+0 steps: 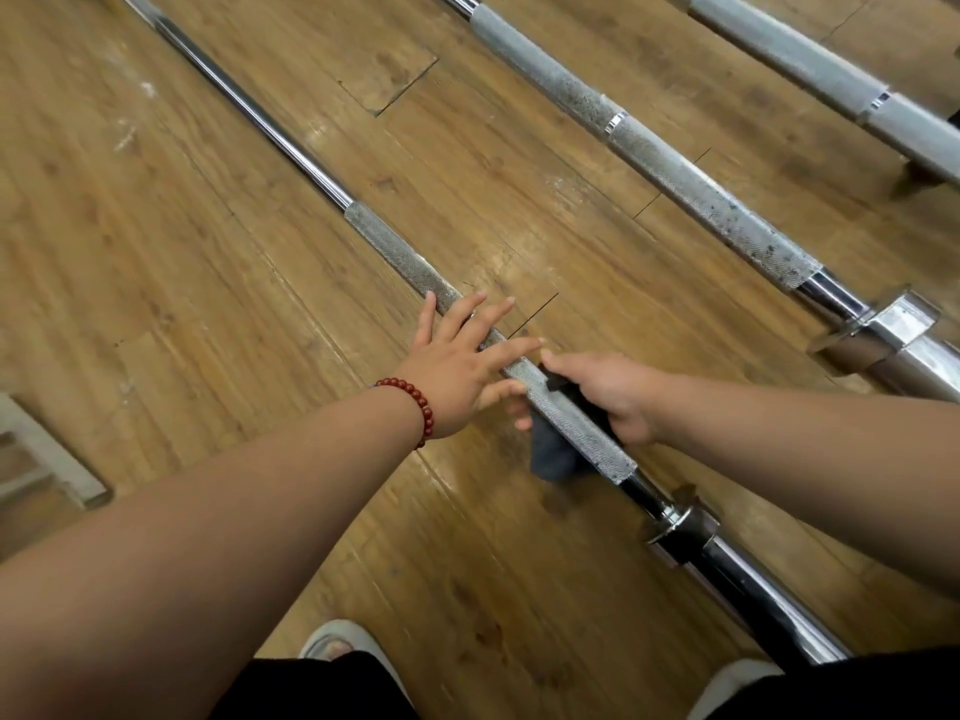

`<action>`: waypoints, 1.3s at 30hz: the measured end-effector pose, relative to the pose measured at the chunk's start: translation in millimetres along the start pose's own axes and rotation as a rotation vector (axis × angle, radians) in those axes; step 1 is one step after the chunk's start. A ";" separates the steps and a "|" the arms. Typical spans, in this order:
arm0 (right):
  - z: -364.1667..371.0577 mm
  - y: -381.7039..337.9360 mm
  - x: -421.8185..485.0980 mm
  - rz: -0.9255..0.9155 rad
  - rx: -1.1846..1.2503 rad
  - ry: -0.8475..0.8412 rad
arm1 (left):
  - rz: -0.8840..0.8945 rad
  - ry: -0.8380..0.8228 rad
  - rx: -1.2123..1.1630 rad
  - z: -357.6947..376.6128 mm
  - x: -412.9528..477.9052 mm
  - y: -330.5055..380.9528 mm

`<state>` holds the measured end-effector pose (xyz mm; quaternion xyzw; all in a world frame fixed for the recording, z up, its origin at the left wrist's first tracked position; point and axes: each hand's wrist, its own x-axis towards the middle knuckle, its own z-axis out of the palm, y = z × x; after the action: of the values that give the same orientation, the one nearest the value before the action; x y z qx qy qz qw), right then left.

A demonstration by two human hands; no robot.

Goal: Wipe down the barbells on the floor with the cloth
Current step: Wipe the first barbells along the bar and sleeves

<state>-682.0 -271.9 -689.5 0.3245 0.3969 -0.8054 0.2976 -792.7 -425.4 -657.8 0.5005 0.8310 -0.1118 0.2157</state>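
At frame center, the left hand (pixel 457 356) lay spread across the nearest bar (pixel 395 249) — just beside it, the right hand (pixel 618 392) gripped a dark cloth (pixel 553 454) against the bar.

Bracelet (pixel 418 407): round dark-red beads, worn at the wrist of the left hand (pixel 454 363), frame centre. Black garment (pixel 322 688): seen along the bottom edge. Left shoe (pixel 337 636): pale grey, bottom centre. Right shoe (pixel 737 680): pale grey, lower right.
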 end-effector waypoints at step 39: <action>35.1 2.0 -14.4 -0.740 -2.272 0.180 | 0.144 -0.030 0.191 -22.4 4.8 -69.7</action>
<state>-681.8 -298.9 -662.7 -0.2025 0.9698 -0.0056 0.1356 -861.5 -445.6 -642.4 0.5753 0.7751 -0.1822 0.1872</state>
